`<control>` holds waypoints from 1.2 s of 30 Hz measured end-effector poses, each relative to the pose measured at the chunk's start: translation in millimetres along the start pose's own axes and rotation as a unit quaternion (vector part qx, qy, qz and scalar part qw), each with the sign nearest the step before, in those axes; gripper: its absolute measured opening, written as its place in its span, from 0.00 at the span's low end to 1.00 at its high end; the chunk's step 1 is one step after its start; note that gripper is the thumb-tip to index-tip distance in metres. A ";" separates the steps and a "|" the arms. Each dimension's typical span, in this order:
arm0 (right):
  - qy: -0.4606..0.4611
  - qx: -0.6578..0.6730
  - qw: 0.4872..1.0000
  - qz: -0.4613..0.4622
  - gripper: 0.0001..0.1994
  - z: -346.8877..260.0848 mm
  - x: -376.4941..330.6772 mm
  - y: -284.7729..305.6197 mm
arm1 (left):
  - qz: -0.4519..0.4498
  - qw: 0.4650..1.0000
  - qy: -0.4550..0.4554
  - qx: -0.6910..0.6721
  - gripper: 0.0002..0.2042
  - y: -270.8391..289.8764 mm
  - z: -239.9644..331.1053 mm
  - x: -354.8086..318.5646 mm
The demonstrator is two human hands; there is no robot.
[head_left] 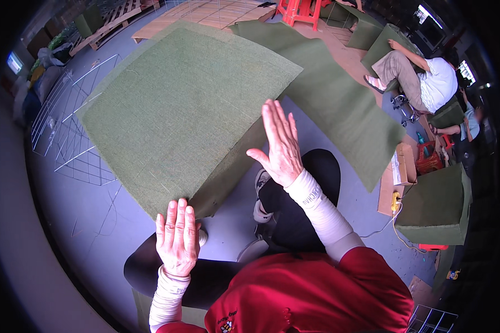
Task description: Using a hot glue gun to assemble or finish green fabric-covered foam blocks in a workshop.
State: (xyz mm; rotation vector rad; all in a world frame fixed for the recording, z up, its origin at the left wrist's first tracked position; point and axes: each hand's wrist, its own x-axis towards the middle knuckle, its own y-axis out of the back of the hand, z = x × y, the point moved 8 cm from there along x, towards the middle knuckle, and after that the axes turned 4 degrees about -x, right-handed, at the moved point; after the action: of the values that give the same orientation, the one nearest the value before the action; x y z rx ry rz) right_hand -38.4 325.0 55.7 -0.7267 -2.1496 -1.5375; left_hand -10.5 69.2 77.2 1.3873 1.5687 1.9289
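The left hand (176, 240) lies flat and open, fingertips at the near corner of the green woven panel (178, 111); the right hand (280, 145) hovers open, edge-on, beside its right edge. The panel rests tilted over the grey floor (94, 222), seemingly being smoothed; pressing down evenly looks needed next.

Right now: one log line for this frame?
left hand: flat, open, at green fabric panel near corner | right hand: open, raised by panel's right edge, contact unclear

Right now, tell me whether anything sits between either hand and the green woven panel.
Nothing visible does. The left hand lies flat with its fingertips at the near corner of the green woven panel. The right hand is open by the panel's right edge; whether it touches is unclear.
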 end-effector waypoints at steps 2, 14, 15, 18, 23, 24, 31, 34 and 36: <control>0.000 0.008 1.000 0.015 0.46 -0.8 1.4 6.9 | 0.002 1.000 0.002 0.010 0.19 1.9 0.9 1.3; 0.094 -0.068 0.990 -0.080 0.45 -26.9 -4.0 -12.6 | 0.065 0.998 0.001 -0.013 0.27 13.4 3.3 7.3; 0.095 -0.068 0.990 -0.081 0.45 -27.9 -4.5 -11.7 | 0.069 0.997 -0.003 -0.017 0.28 14.3 3.9 8.0; 0.109 0.027 0.994 0.009 0.44 -39.7 -4.6 10.8 | 0.073 0.997 0.000 -0.026 0.28 15.0 3.2 7.6; 0.144 -0.006 0.985 -0.095 0.45 -63.2 -13.3 -14.3 | 0.079 0.997 -0.005 -0.009 0.24 15.1 3.7 7.5; 0.131 0.042 0.988 -0.064 0.45 -62.2 -12.6 -7.8 | 0.078 0.997 -0.007 0.001 0.21 14.8 4.1 7.8; 0.197 0.007 0.975 -0.099 0.43 -105.5 -32.1 -20.3 | 0.089 0.996 0.008 -0.007 0.19 20.4 3.7 6.8; 0.174 0.118 0.978 0.006 0.44 -105.7 -33.6 -1.4 | 0.083 0.996 0.005 -0.005 0.19 21.7 3.5 5.2; 0.195 0.079 0.976 -0.052 0.43 -118.7 -40.3 -10.1 | 0.090 0.996 0.003 -0.025 0.18 22.1 2.9 5.3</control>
State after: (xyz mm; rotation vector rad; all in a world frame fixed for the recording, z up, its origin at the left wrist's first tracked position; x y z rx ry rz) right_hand -10.6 202.5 61.9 -0.2377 -2.0045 -1.3993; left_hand -3.5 66.7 98.8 1.5500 1.4308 2.0593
